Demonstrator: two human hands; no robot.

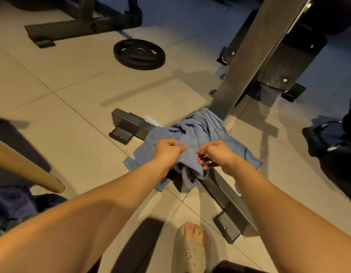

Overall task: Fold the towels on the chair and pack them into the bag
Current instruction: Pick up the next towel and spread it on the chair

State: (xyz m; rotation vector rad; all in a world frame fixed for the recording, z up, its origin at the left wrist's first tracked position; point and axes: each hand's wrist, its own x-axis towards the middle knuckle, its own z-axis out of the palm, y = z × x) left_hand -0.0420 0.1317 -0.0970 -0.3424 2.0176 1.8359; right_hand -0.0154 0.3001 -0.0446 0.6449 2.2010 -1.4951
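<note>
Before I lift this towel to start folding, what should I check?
1. Left hand grips the blue towel: ok.
2. Right hand pinches the same towel: ok.
3. Towel free of the bench base bar: not ok. It lies draped across the bar and bunched against the slanted post.
4. Towel spread flat for folding: not ok, it is crumpled.
5. Dark bag open to receive it: cannot tell. It sits at the right edge on the floor and its opening does not show.
6. Weight plate clear of the towel: ok, it lies apart on the floor.
</note>
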